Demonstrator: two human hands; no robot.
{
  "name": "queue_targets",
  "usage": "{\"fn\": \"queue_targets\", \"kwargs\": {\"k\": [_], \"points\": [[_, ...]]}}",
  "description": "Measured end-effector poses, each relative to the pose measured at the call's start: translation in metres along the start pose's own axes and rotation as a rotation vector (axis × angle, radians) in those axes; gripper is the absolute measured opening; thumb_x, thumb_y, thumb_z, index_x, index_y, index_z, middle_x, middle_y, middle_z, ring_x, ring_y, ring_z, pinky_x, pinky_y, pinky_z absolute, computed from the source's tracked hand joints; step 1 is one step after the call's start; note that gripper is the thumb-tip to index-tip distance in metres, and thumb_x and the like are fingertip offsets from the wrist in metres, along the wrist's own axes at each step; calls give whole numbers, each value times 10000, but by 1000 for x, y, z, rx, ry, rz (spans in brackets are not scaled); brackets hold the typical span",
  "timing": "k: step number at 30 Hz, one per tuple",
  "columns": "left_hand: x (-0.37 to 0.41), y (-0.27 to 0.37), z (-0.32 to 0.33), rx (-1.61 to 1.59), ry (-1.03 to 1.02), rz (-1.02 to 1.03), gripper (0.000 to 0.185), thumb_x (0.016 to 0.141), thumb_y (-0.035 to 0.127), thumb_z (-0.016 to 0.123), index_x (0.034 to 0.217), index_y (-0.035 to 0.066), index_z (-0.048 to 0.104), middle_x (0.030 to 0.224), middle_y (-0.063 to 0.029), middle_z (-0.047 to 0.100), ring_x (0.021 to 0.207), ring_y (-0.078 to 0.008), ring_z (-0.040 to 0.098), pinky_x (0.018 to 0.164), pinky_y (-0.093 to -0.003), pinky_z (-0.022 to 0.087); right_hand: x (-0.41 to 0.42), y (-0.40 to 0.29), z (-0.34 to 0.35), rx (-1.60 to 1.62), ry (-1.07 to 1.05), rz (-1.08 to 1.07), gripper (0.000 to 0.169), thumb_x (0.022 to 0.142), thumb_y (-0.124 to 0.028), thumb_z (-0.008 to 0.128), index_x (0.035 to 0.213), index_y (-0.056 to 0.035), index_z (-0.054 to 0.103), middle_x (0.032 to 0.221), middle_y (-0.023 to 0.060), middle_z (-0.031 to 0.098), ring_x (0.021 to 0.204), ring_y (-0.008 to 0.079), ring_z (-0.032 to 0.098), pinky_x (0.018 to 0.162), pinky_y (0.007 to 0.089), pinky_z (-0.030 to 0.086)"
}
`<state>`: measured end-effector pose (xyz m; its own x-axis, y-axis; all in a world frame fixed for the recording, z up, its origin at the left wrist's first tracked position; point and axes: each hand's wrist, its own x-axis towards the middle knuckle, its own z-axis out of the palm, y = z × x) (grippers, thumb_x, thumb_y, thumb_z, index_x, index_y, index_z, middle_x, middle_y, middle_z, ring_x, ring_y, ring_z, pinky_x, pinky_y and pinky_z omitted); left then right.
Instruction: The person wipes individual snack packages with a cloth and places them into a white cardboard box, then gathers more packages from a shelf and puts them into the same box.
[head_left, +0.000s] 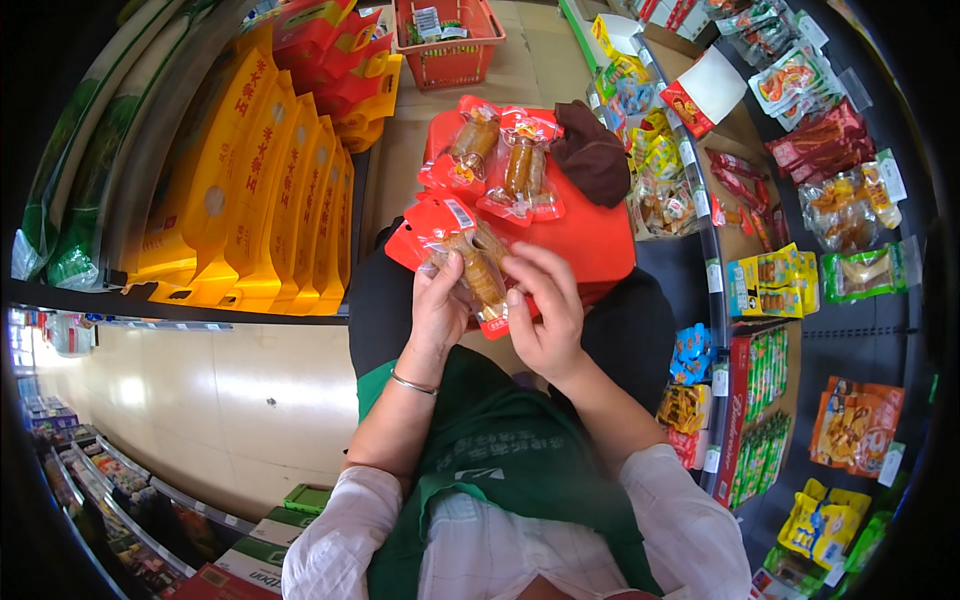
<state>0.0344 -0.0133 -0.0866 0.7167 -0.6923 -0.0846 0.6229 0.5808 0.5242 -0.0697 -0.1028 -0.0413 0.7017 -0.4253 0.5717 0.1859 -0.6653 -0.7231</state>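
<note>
My left hand (442, 300) grips the lower left side of some red-topped, clear vacuum packs of brown snack food (480, 274), held above my lap. More than one pack seems to be in it, overlapping. My right hand (546, 307) is at the right edge of these packs, fingers bent and partly spread; whether it pinches the plastic cannot be told. Beyond them, two similar packs, one on the left (472, 142) and one on the right (521, 169), lie on a red stool or box top (592, 240). A crumpled dark maroon cloth (592, 154) lies at its right corner.
A red plastic basket (450, 64) with packaged goods stands on the floor ahead. Yellow bags (225, 195) line the shelf at left. At right, a dark shelf (817, 345) carries snack packs and an open red-and-white carton (705, 90). Cartons (262, 555) stand at lower left.
</note>
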Motion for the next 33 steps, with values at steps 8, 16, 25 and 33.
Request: {"fn": "queue_targets", "kwargs": {"k": [8, 16, 25, 33], "points": [[-10, 3, 23, 740, -377, 479, 915, 707, 48, 770, 1342, 109, 116, 1262, -188, 448, 1144, -244, 488, 958, -359, 423, -1, 36, -8, -259, -190, -137, 747, 729, -168, 699, 1362, -22, 331, 1318, 180, 428, 1130, 386, 469, 962, 473, 358], [-6, 11, 18, 574, -279, 65, 631, 657, 3, 789, 1207, 2, 482, 1144, -72, 547, 1025, -154, 555, 889, -309, 470, 6, 24, -22, -212, -343, -46, 826, 677, -159, 725, 1374, -18, 305, 1167, 179, 535, 975, 370, 516, 908, 451, 376], [-5, -3, 14, 212, -184, -197, 456, 788, 36, 692, 1198, -20, 499, 1070, -83, 616, 941, -163, 617, 814, -297, 510, 6, 29, -26, 138, -314, 341, 825, 729, -181, 731, 1364, 52, 259, 1137, 260, 564, 1042, 373, 595, 848, 387, 482], [20, 7, 48, 325, -51, -142, 314, 811, -1, 657, 1106, -33, 553, 962, -90, 648, 820, -159, 648, 731, -303, 548, 20, 19, -32, 106, -281, 365, 827, 766, -185, 727, 1414, -21, 240, 1223, 225, 525, 1051, 321, 596, 860, 374, 491]]}}
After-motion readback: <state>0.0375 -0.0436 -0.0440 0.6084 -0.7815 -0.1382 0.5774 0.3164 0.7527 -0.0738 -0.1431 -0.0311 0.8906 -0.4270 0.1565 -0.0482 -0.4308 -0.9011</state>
